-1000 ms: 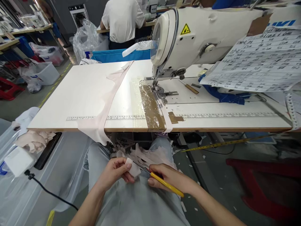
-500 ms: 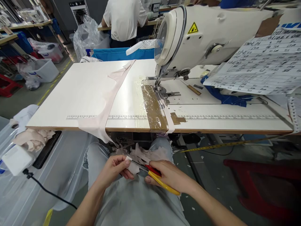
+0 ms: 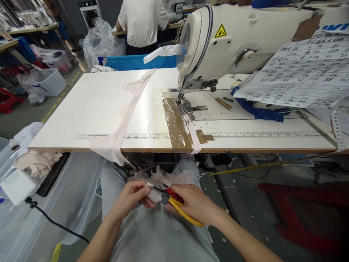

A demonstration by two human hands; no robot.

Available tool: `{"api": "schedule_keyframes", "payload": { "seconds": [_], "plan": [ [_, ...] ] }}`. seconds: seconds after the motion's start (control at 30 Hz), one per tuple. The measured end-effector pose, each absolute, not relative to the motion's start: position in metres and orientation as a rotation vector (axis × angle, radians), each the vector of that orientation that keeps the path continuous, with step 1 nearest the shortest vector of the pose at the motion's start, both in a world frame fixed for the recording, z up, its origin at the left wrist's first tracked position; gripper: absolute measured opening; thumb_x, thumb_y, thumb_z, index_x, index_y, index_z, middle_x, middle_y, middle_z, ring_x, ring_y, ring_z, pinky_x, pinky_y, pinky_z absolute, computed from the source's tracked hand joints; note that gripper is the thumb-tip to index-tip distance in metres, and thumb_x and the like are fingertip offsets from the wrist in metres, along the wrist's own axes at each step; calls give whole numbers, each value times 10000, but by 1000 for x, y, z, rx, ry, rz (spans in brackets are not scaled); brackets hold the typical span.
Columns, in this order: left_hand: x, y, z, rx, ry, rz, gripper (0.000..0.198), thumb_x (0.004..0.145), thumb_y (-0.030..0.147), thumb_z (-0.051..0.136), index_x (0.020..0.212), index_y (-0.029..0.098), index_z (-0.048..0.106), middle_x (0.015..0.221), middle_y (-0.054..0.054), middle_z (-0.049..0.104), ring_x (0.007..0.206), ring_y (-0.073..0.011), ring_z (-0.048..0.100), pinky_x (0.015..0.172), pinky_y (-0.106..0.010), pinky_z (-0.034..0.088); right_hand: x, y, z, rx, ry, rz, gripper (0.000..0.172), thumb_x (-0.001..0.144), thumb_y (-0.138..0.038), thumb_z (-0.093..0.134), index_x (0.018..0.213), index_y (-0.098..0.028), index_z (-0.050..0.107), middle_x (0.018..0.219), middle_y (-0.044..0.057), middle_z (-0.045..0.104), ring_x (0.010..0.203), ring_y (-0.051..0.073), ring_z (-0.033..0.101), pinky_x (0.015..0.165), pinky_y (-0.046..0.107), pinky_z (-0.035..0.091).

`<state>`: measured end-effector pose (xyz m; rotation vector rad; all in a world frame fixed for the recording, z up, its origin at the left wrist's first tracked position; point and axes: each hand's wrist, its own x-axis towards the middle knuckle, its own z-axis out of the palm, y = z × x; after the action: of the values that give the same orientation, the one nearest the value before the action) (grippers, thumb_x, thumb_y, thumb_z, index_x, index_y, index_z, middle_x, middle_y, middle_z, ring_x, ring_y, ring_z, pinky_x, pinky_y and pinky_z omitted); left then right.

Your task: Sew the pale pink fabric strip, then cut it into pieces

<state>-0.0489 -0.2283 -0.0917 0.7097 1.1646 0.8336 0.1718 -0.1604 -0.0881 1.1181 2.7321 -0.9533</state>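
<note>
Over my lap, my left hand (image 3: pixel 138 194) pinches a small pale pink fabric piece (image 3: pixel 155 196) between thumb and fingers. My right hand (image 3: pixel 188 203) grips a pair of scissors (image 3: pixel 183 211) with one red and one yellow handle. The scissors' blades point left and lie at the fabric, close to my left fingertips. More crumpled sheer pink fabric (image 3: pixel 174 177) rests on my lap beyond the hands. A long pale pink cut panel (image 3: pixel 116 136) lies over the table and hangs off its front edge.
A white sewing machine (image 3: pixel 223 47) stands on the white table (image 3: pixel 81 105); an awl-like tool (image 3: pixel 223 103) lies beside it. A yellow tape measure (image 3: pixel 245 166) hangs below the edge. Left is a clear plastic bin (image 3: pixel 79 189); right, a red stool (image 3: pixel 297 214). A person (image 3: pixel 143 25) sits beyond.
My right hand has moved slightly left with the scissors, bringing the blades further over the fabric piece. My left hand keeps nearly the same place. The whole view has shifted a little.
</note>
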Motion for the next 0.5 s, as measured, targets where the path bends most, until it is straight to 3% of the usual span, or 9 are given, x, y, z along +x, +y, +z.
{"api": "schedule_keyframes", "payload": {
  "seconds": [0.2, 0.4, 0.5],
  "plan": [
    [-48, -227, -88, 711, 1163, 822, 437, 767, 554, 674, 746, 117, 664, 620, -80, 717, 575, -169, 681, 565, -218, 515, 175, -158, -92, 1176, 2696, -1142, 499, 805, -524, 618, 595, -224, 279, 530, -55, 359, 481, 128, 327, 480, 255, 206],
    [-31, -222, -86, 751, 1071, 818, 428, 756, 538, 697, 889, 160, 548, 699, -51, 714, 645, -171, 692, 629, -247, 530, 154, -165, -92, 1277, 2769, -1651, 305, 817, -406, 552, 678, -224, 350, 655, -43, 426, 580, 131, 399, 518, 235, 311],
    [-28, -213, -90, 913, 1012, 793, 408, 782, 502, 674, 968, 179, 509, 770, -43, 706, 687, -175, 693, 630, -248, 522, 151, -165, -84, 1343, 2896, -1665, 250, 811, -318, 506, 666, -224, 327, 640, -48, 392, 566, 122, 389, 514, 233, 318]
  ]
}}
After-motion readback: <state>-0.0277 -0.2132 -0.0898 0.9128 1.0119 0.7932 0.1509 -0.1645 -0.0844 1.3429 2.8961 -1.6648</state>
